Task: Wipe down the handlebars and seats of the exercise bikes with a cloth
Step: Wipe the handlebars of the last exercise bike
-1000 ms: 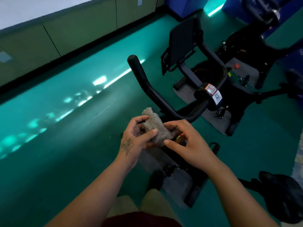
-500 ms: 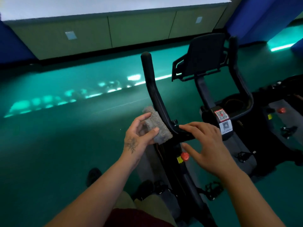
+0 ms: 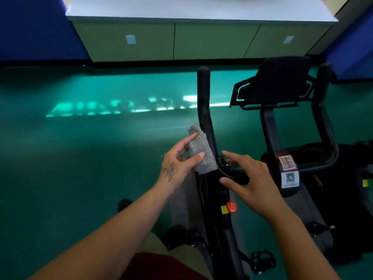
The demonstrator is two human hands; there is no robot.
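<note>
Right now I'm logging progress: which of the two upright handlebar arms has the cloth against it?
The left handlebar arm: the left hand holds the grey cloth against its lower part. The right handlebar arm, beside the tablet holder, is bare.

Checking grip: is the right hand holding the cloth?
No, the left hand pinches the cloth; the right hand holds nothing.

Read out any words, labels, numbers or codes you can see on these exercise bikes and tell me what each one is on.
No text reads legibly.
Red QR code sticker, on the black bike post to the right: code only, caption too small.
White QR code label just below it: print blurred.
Orange lettering on the dark bike body beside it: unreadable.
Small yellow label beside the red round knob: nothing legible.
</note>
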